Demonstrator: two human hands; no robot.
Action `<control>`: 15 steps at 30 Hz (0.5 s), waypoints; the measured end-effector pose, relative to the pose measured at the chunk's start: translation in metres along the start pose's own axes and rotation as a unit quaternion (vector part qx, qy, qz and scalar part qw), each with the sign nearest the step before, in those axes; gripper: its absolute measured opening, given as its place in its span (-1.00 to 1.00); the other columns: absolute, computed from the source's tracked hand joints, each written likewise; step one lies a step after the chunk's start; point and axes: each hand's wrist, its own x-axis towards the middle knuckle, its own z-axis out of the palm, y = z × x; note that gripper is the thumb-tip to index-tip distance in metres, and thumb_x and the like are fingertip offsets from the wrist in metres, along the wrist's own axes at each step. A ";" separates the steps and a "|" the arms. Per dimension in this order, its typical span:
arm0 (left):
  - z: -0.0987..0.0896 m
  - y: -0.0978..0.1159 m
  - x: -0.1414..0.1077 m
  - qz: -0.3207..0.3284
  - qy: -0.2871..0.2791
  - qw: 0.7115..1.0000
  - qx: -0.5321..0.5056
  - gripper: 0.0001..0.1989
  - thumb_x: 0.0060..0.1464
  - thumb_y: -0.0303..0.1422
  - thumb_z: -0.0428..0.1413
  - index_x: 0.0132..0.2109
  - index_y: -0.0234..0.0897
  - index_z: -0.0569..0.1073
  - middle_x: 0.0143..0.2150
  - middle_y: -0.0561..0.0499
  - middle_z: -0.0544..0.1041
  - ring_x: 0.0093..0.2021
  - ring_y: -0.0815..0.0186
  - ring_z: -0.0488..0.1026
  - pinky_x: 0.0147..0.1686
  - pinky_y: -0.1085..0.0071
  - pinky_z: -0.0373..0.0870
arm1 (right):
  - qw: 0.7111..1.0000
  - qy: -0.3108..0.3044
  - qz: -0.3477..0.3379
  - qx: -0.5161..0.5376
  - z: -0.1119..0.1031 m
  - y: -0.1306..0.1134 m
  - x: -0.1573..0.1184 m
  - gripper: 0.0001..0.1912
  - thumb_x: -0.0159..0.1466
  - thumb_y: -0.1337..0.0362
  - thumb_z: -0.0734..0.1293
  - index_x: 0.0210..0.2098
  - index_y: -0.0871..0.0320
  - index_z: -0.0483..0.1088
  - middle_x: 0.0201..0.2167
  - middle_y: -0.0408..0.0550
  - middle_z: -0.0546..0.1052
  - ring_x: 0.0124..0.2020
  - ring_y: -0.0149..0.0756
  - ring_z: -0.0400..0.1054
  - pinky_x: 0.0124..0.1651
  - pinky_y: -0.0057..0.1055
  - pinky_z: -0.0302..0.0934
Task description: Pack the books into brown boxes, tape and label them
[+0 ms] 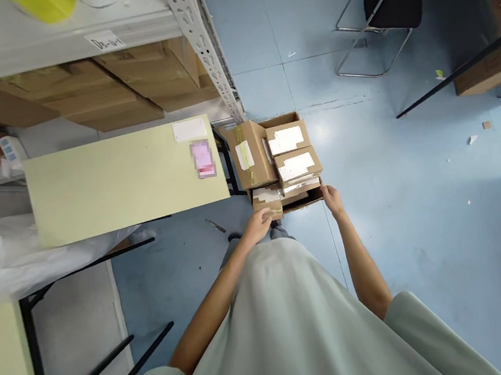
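Note:
A large open carton (304, 204) stands on the floor at my feet, filled with smaller brown boxes bearing white labels. A taped box (255, 153) leans at its left, with two labelled boxes (296, 165) stacked at the right. My left hand (257, 224) rests at the near left corner, its fingers closed on a small box (274, 210). At the near right corner my right hand (333, 199) has its fingers closed on the carton's edge.
Left of the carton is a pale yellow table (126, 181) beside a metal shelf (205, 41) with cartons. A black chair (392, 3) stands at the upper right. A knife-like object (215, 225) lies on the blue floor.

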 end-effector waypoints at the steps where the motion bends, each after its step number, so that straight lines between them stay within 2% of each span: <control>1: -0.003 -0.004 -0.005 -0.004 0.007 1.000 -0.010 -0.67 0.23 -0.41 0.27 0.12 -0.26 0.66 0.26 -0.23 0.69 0.27 -0.04 0.65 0.40 -0.01 0.52 | 1.000 -0.015 0.005 0.002 0.005 -0.001 -0.001 -0.09 0.31 -0.60 0.08 -0.26 0.10 0.54 -0.24 0.17 0.69 -0.08 0.06 0.54 0.05 -0.11 0.43; 4: -0.014 -0.013 -0.019 -0.009 0.024 0.998 -0.052 -0.66 0.22 -0.48 0.22 0.12 -0.23 0.66 0.26 -0.19 0.70 0.26 0.04 0.66 0.40 0.03 0.52 | 0.998 -0.057 0.011 0.014 0.023 -0.010 -0.001 -0.12 0.25 -0.61 0.18 -0.20 0.08 0.58 -0.06 0.21 0.74 0.08 0.16 0.57 0.23 0.01 0.41; 7: -0.027 -0.020 -0.033 -0.001 0.040 0.996 -0.078 -0.60 0.19 -0.53 0.18 0.13 -0.22 0.66 0.24 -0.17 0.71 0.21 0.08 0.68 0.35 0.06 0.57 | 0.994 -0.109 -0.013 0.028 0.046 -0.032 -0.002 -0.15 0.23 -0.59 0.25 -0.14 0.08 0.60 0.04 0.24 0.74 0.18 0.20 0.58 0.35 0.11 0.36; 11: -0.047 -0.030 -0.054 0.016 0.070 0.992 -0.102 -0.55 0.18 -0.53 0.14 0.17 -0.22 0.65 0.17 -0.17 0.74 0.11 0.12 0.71 0.24 0.12 0.62 | 0.979 -0.192 -0.067 0.025 0.082 -0.074 -0.012 -0.16 0.25 -0.57 0.29 -0.10 0.10 0.61 0.02 0.25 0.75 0.14 0.19 0.62 0.35 0.11 0.39; 15: -0.078 -0.046 -0.080 0.040 0.102 0.982 -0.152 -0.54 0.18 -0.48 0.16 0.21 -0.20 0.64 0.16 -0.16 0.75 0.02 0.14 0.72 0.15 0.16 0.65 | 0.955 -0.264 -0.132 -0.002 0.128 -0.125 -0.033 -0.19 0.29 -0.54 0.28 -0.07 0.08 0.62 0.01 0.19 0.75 0.12 0.17 0.64 0.31 0.08 0.43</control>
